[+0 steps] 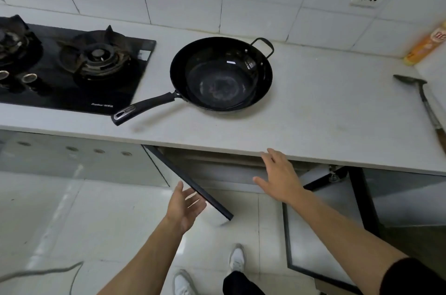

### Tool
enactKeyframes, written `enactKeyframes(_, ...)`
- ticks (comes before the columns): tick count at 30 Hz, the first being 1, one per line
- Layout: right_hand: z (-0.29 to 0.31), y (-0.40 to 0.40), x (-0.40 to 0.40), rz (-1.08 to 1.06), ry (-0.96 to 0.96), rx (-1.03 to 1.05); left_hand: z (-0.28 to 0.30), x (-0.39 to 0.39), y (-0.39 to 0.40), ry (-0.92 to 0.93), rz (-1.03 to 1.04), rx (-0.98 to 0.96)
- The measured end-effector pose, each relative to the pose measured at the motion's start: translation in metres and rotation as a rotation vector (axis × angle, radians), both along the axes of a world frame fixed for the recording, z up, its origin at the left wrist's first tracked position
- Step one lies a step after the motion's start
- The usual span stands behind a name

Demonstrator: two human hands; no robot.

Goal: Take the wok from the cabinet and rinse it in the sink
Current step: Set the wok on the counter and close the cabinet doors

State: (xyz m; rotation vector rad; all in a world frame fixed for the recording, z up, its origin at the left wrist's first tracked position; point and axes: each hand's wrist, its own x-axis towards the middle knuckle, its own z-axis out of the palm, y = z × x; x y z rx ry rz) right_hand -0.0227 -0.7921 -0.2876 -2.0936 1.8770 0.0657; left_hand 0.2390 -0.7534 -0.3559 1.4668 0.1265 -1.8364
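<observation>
A black wok (pixel 220 73) sits on the white countertop (pixel 313 113), its long handle pointing toward the front left edge beside the stove. Below the counter the cabinet (pixel 217 169) stands with both doors swung out. My left hand (pixel 184 205) is spread open, its fingers against the edge of the left cabinet door (pixel 193 183). My right hand (pixel 280 176) hovers open just under the counter's front edge, in front of the cabinet opening, holding nothing. No sink is in view.
A black gas stove (pixel 72 65) lies at the left of the counter. A metal spatula (pixel 424 101) rests at the right edge, near an orange bottle (pixel 427 46). The right cabinet door (pixel 321 241) juts out over the floor. My white shoes (pixel 236 258) stand on pale tiles.
</observation>
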Motion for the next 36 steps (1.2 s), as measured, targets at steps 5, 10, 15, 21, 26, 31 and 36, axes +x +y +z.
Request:
enactKeyframes(5,-0.011,-0.024,-0.021,-0.006,0.050,0.037,-0.005,-0.028,-0.028,0.084,0.102,0.022)
enactKeyframes(10,-0.020,-0.042,-0.038,-0.029,0.065,0.087,-0.009,-0.046,-0.055,0.132,0.176,0.033)
enactKeyframes(15,-0.035,-0.040,-0.049,-0.045,0.002,0.189,-0.012,-0.057,-0.071,0.178,0.251,0.024)
enactKeyframes(21,-0.033,-0.043,-0.053,-0.029,-0.030,0.195,-0.015,-0.068,-0.087,0.212,0.334,0.000)
enactKeyframes(26,-0.031,-0.045,-0.049,-0.015,0.017,0.178,-0.012,-0.076,-0.099,0.255,0.382,-0.014)
enactKeyframes(31,-0.032,-0.045,-0.050,0.000,0.047,0.161,-0.009,-0.082,-0.112,0.307,0.407,-0.049)
enactKeyframes(36,-0.033,-0.044,-0.051,-0.010,0.041,0.157,-0.005,-0.085,-0.119,0.327,0.440,-0.068)
